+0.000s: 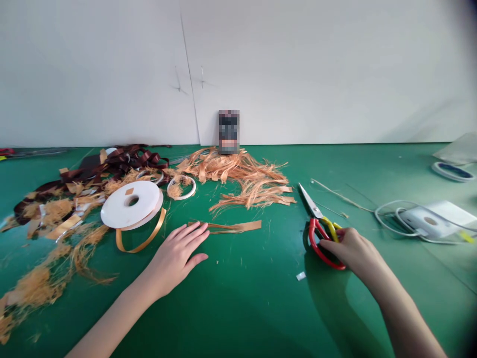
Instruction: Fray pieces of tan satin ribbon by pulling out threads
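Note:
My left hand [178,256] lies flat on the green table, its fingertips over the frayed end of a short tan ribbon piece [249,225]. The thumb is spread away from the fingers. On the right, my right hand [354,247] grips the handles of a pair of scissors [313,209], one handle red and one yellow. The scissors' blades look closed and point away, up and left. Beyond the ribbon piece is a heap of fringed tan ribbon strips [253,184]. A white spool [130,209] with loose gold ribbon [143,244] lies left of my left hand.
Dark brown ribbon [145,159] and frayed tan scraps [40,283] cover the left side. White rings [192,189] lie near the heap. A blurred upright box [228,132] leans at the white wall [298,74]. A white charger with cable [434,219] and a tape roll [452,171] sit far right.

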`<action>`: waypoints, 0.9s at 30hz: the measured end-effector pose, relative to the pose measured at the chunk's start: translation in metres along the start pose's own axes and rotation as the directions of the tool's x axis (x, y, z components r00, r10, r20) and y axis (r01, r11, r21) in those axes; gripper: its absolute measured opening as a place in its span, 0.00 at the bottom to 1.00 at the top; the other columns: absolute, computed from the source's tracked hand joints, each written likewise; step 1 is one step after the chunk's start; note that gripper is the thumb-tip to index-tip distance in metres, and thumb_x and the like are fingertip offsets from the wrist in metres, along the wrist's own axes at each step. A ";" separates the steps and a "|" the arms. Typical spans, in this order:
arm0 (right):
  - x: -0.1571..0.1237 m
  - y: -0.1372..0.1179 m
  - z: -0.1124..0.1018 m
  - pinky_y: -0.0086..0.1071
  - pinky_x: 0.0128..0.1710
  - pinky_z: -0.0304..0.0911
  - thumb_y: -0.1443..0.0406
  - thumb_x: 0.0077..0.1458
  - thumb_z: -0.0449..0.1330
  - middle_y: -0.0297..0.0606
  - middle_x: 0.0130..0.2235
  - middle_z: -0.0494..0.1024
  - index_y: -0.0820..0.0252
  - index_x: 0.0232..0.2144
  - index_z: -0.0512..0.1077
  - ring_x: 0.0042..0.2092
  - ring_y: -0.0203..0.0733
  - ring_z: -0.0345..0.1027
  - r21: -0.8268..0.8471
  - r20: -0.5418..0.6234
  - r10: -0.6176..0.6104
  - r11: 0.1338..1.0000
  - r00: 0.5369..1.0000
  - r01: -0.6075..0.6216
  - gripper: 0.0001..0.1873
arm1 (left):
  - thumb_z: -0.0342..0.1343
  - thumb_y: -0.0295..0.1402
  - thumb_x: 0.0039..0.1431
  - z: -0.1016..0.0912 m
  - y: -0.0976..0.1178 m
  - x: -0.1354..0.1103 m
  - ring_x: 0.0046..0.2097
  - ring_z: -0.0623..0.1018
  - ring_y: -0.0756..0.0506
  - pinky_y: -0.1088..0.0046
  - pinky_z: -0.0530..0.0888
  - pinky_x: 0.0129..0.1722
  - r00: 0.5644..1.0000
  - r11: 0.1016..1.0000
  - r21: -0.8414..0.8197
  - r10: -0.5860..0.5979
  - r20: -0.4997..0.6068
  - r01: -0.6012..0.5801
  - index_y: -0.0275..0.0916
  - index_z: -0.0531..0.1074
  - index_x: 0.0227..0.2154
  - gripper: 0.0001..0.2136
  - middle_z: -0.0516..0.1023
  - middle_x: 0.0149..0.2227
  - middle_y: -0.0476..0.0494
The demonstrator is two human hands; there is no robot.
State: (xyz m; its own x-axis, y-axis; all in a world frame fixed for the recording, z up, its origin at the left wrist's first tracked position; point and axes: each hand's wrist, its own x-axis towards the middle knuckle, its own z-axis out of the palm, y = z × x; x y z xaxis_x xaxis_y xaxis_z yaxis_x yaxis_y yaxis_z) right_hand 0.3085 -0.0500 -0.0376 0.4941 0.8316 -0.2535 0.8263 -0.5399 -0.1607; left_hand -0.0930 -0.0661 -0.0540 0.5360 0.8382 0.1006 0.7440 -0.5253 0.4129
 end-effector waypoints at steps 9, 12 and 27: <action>0.007 0.015 -0.002 0.38 0.24 0.58 0.52 0.46 0.51 0.45 0.21 0.72 0.54 0.18 0.63 0.26 0.51 0.68 0.158 -0.046 0.030 0.987 0.999 -0.022 0.15 | 0.50 0.32 0.61 0.001 0.021 0.011 0.50 0.73 0.39 0.56 0.64 0.53 0.965 0.994 -0.102 -0.065 -0.255 0.040 0.46 0.76 0.42 0.11 0.77 0.48 0.43; 0.001 0.016 -0.007 0.36 0.24 0.57 0.50 0.45 0.51 0.42 0.19 0.72 0.54 0.18 0.63 0.25 0.49 0.67 0.213 -0.040 0.040 0.977 0.998 -0.031 0.16 | 0.50 0.31 0.61 0.012 0.038 0.039 0.47 0.73 0.39 0.57 0.64 0.50 0.959 0.973 -0.231 -0.060 -0.276 -0.005 0.46 0.75 0.41 0.11 0.78 0.44 0.42; -0.021 0.026 0.013 0.34 0.21 0.57 0.47 0.48 0.53 0.35 0.21 0.68 0.53 0.28 0.61 0.23 0.43 0.61 0.475 -0.255 -0.037 0.866 0.966 0.158 0.17 | 0.60 0.32 0.50 0.023 0.046 0.100 0.32 0.71 0.45 0.69 0.66 0.35 0.959 0.746 -0.649 -0.269 -0.091 0.148 0.40 0.73 0.24 0.04 0.74 0.27 0.47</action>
State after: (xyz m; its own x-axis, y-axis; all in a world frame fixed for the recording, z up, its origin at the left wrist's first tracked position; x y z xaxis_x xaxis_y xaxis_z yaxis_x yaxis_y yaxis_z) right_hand 0.3168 -0.0832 -0.0486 0.5162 0.8565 0.0045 0.6649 -0.3974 -0.6325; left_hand 0.0038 -0.0103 -0.0462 0.2773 0.9584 0.0674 0.3758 -0.1727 0.9105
